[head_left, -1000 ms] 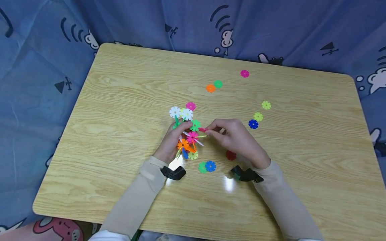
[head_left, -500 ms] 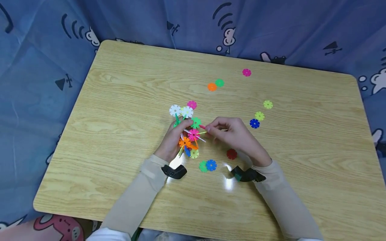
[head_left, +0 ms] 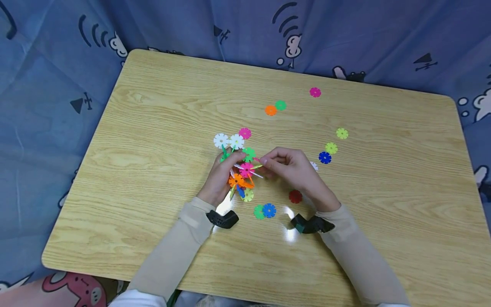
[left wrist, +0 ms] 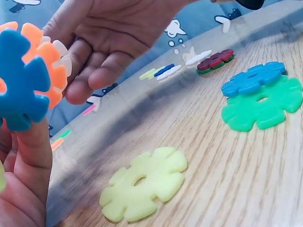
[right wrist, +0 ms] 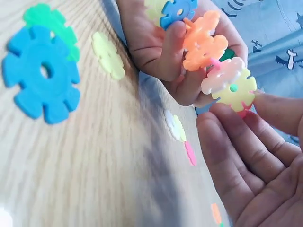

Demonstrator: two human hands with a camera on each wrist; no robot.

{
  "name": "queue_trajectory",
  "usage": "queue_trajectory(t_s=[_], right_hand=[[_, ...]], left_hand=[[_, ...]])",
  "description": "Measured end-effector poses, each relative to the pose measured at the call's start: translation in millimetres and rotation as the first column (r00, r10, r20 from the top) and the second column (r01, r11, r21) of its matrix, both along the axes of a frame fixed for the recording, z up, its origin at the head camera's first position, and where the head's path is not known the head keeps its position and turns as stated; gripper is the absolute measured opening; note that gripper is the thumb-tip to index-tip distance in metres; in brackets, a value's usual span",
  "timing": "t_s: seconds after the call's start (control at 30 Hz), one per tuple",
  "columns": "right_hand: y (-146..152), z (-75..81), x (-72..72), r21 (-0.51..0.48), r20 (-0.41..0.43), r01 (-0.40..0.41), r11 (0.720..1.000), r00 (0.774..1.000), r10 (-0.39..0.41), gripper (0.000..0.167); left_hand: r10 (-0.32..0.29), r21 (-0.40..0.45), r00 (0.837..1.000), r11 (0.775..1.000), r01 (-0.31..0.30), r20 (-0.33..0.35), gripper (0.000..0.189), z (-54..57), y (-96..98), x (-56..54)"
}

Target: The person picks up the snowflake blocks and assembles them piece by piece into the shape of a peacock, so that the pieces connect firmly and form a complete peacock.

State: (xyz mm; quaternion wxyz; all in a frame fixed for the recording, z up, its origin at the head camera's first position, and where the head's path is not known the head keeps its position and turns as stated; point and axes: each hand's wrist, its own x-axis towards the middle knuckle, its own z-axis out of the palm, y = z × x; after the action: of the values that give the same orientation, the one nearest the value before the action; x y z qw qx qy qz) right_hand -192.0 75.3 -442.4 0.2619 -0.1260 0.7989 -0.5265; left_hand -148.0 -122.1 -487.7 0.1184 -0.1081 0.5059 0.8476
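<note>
Grips a cluster (head_left: 245,174) of interlocked flower-shaped discs in the left hand (head_left: 218,177), with fingers curled round it, and holds it above the counter (head_left: 153,128). Shows on the cluster's near part an orange disc (head_left: 232,182), with two white discs (head_left: 220,144) toward the far side. Pinches a pinkish-red disc (head_left: 257,159) between thumb and fingers of the right hand (head_left: 295,168), right at the cluster's side; cannot tell whether joined to it. Has both hands near each other, with the cluster between.

Has loose discs lying about on the counter: nearer the body, a blue disc (head_left: 269,214) overlapping a green disc (head_left: 257,212); below the right palm, a dark red disc (head_left: 295,196); to the right, a dark blue disc (head_left: 324,160) just beside a yellow disc (head_left: 331,145); farther off, a pink disc (head_left: 315,90). Wears a black device (head_left: 224,219) at the left wrist.
</note>
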Motion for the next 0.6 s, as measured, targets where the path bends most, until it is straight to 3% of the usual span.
queue_trajectory(t_s=[0.13,0.3,0.47,0.6], right_hand=[[2.6,-2.2,-1.0,-0.08,0.113,0.021,0.997,0.994,-0.012,0.026],[3.5,-3.2,-3.2,-0.117,0.182,0.023,0.993,0.983,-0.001,0.024],[3.5,-3.6,-5.8,-0.086,0.227,-0.025,0.996,0.973,0.044,0.035],[3.9,-2.6,-6.8,-0.02,0.208,-0.052,0.998,0.977,0.055,0.035]], left_hand=[[-0.01,0.001,1.0,1.0,0.01,0.005,0.014,0.0,0.4,0.4],[-0.032,-0.025,0.998,0.999,0.034,0.056,0.013,2.0,0.1,1.1],[-0.047,-0.027,0.999,0.999,0.047,0.021,0.017,1.9,0.4,0.5],[-0.058,-0.022,0.998,0.998,0.057,-0.011,0.017,0.5,1.0,0.5]])
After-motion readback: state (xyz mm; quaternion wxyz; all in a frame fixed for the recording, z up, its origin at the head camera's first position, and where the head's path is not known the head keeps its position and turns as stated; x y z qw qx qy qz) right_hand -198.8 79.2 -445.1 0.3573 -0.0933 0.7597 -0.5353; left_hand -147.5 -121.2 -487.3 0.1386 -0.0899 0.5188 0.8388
